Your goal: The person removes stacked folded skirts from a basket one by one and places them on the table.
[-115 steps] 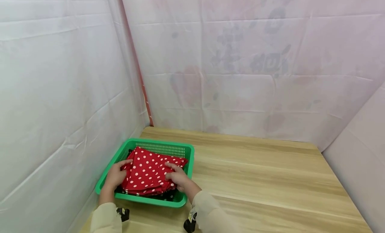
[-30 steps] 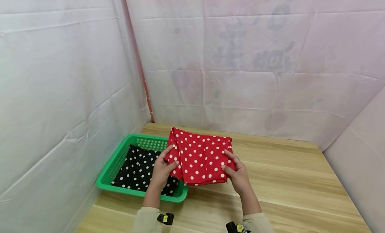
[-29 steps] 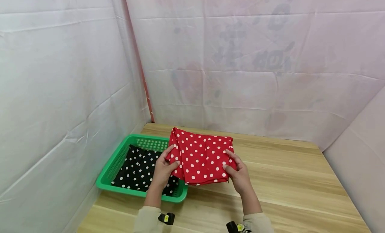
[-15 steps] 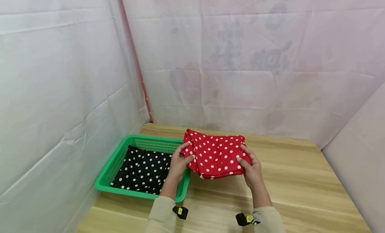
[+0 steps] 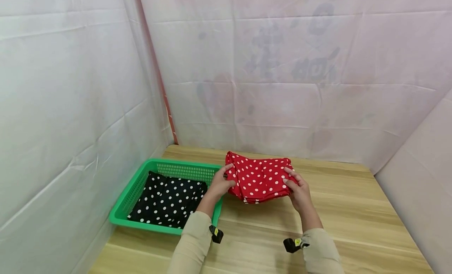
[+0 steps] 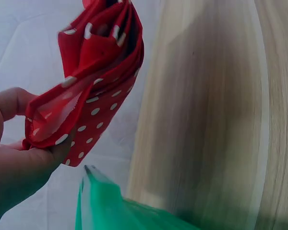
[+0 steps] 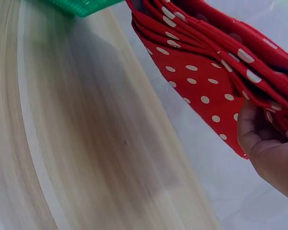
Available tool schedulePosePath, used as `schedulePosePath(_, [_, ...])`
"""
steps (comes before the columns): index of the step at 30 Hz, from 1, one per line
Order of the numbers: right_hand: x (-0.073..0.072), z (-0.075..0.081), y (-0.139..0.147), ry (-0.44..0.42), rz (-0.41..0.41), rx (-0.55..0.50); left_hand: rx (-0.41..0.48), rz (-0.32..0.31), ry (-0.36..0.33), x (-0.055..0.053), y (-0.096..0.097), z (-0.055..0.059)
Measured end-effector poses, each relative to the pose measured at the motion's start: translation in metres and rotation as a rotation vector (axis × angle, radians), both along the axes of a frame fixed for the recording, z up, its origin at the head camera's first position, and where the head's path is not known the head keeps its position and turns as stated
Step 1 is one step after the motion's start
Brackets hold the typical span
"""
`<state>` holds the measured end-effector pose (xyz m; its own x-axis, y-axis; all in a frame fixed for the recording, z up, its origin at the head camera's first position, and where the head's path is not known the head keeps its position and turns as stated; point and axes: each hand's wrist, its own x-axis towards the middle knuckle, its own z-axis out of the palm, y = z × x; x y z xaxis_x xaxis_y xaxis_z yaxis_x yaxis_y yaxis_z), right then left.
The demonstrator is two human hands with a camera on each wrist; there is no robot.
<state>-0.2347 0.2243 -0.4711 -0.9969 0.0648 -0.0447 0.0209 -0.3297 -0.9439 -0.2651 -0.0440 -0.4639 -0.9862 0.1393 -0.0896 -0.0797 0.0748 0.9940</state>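
Observation:
A folded red cloth with white polka dots [image 5: 261, 178] hangs above the table between both hands, its several layers sagging a little in the middle. My left hand [image 5: 219, 183] pinches its left edge, thumb in front. On the opposite edge my right hand [image 5: 298, 189] grips the layers between thumb and fingers. Both wrist views show the red cloth [image 6: 101, 91] raised off the wood, with a shadow below. What garment it is cannot be told. Left of the hands, a folded black cloth with white dots [image 5: 169, 199] lies in a green plastic basket [image 5: 121, 209].
The wooden table [image 5: 339, 211] extends to the right and front. White sheeting with faint print forms a back wall [image 5: 275, 77], and another sheet [image 5: 70, 128] stands close along the basket's left side. The basket's right rim is just below my left forearm.
Both hands lifted the red cloth out of the basket, uncovering the black cloth. Over the last second they carried it further right, past the basket's right rim.

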Motion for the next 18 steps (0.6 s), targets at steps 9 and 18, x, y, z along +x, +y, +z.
schedulePosePath(9, [-0.023,-0.001,0.014,-0.077,-0.043,0.034,-0.064,0.022,0.013,-0.020,0.015,0.007])
schedulePosePath(18, [-0.038,-0.001,0.022,-0.162,-0.086,0.027,-0.115,0.063,-0.026,-0.028,0.041,0.009])
